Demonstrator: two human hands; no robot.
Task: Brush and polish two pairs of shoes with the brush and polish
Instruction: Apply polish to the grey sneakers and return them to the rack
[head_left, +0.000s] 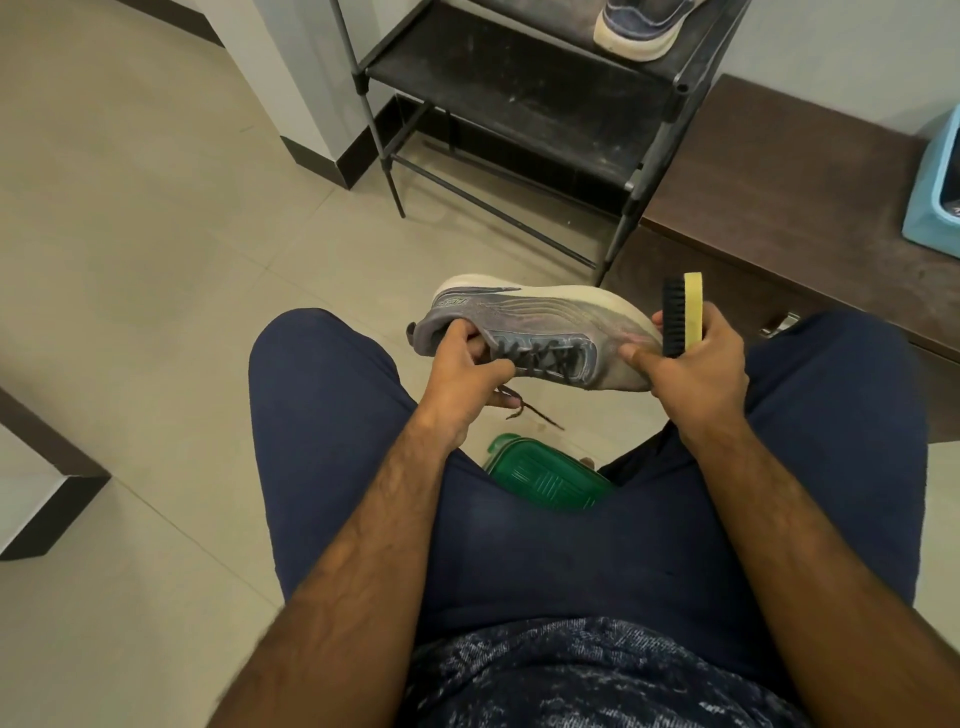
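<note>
- Grey sneaker (545, 322) is held in the air above the knees, in front of the seated person and clear of the floor (156, 234).
- Its long axis runs left to right, heel at the left and toe at the right, with the toe end sitting slightly lower.
- The shoe is rolled on its side: off-white sole faces away from the person, laces and tongue face back toward them.
- Left hand (462, 379) grips the collar at the heel end, fingers curled into the opening, thumb over the edge by the laces.
- A loose lace end (535, 410) hangs down below this hand.
- Right hand (696, 374) is wrapped around the lower half of the shoe brush (685, 312). Its thumb is stretched left and lies on the toe upper.
- The brush stands nearly upright just beside the toe, long axis up and down. Its black bristles face left toward the shoe and its yellow back faces right.
- I cannot tell whether the bristles touch the toe.
- No polish container can be made out.
- A green plastic stool (545, 480) shows between the navy trouser legs (322, 415).
- A black shoe rack (519, 67) stands ahead, with a second grey shoe (639, 26) on an upper shelf, cut off by the frame.
- At the right, a dark brown ledge (805, 182) carries a light blue tub (935, 182).
</note>
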